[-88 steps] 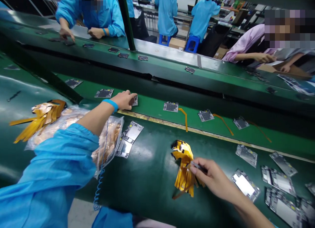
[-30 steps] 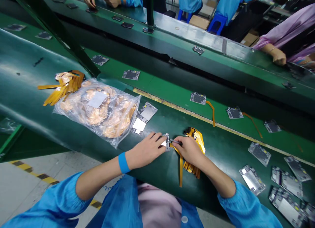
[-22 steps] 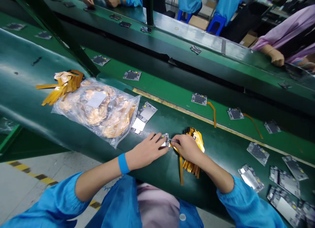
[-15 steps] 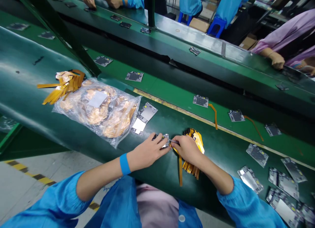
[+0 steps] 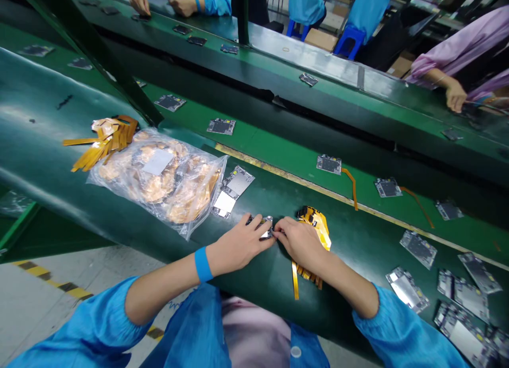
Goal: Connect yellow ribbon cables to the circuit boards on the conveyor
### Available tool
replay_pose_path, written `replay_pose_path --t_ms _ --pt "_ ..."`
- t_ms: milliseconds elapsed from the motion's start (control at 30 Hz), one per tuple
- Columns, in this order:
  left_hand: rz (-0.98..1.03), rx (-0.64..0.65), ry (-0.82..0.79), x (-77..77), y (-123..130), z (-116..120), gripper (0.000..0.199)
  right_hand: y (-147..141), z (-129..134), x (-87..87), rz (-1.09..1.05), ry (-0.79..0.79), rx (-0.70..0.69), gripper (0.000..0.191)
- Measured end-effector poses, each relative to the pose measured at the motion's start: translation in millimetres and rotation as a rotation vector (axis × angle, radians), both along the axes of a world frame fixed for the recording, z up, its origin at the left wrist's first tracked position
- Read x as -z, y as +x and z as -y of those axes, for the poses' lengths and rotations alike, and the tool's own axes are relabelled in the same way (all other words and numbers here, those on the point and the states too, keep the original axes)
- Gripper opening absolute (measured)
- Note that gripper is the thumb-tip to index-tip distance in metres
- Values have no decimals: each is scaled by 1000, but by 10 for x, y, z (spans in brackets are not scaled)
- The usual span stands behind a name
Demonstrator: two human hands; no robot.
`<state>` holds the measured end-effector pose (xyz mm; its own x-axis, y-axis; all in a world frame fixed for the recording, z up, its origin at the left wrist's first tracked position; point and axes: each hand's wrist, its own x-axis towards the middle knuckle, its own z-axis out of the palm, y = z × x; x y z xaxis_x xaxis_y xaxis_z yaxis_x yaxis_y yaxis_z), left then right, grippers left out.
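My left hand (image 5: 240,243) lies over a small circuit board (image 5: 269,228) on the green bench, its fingers pressing the board down. My right hand (image 5: 297,242) is closed in a pinch at that board's right edge. An orange ribbon cable (image 5: 295,283) runs out from beneath my right hand; the pinched end is hidden by the fingers. Right behind this hand lies a bundle of orange ribbon cables (image 5: 318,225). Two more circuit boards (image 5: 239,181) lie partly overlapped beyond my left hand.
A clear plastic bag (image 5: 159,177) of cables and a loose cable bundle (image 5: 111,137) lie left. Several boards (image 5: 407,288) are strewn at right. Boards, some cabled (image 5: 329,164), ride the green belt (image 5: 270,150). A slanted green post (image 5: 99,60) stands left; co-workers' hands (image 5: 455,95) work opposite.
The near belt's boards have shifted right, the far lane's left. My right fingers have closed in at the board's edge; the thin grey piece seen there before is now hidden. My left hand holds still.
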<state>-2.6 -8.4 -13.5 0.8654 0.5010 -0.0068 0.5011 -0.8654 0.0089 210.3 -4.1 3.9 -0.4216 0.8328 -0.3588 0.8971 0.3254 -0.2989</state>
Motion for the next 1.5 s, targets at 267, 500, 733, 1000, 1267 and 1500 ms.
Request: replay_pose_path --t_ms 267,500,733,1000,1267,1500 --pt "15 -3 1 -4 -8 13 40 -25 -43 -7 97 31 -97 17" --pt "-22 -144 8 -37 -76 -28 32 174 192 77 -92 137 -18 18" --pt "-99 -112 -77 -154 -74 -280 44 800 349 7 -355 137 288 18" --pt "44 -96 -2 -375 -75 -804 44 915 349 126 -222 174 361 21" --pt "202 -416 73 -546 327 -1864 54 540 171 108 59 168 156 25" --pt "-56 -627 36 -266 -100 -2222 53 554 126 106 -16 156 204 17"
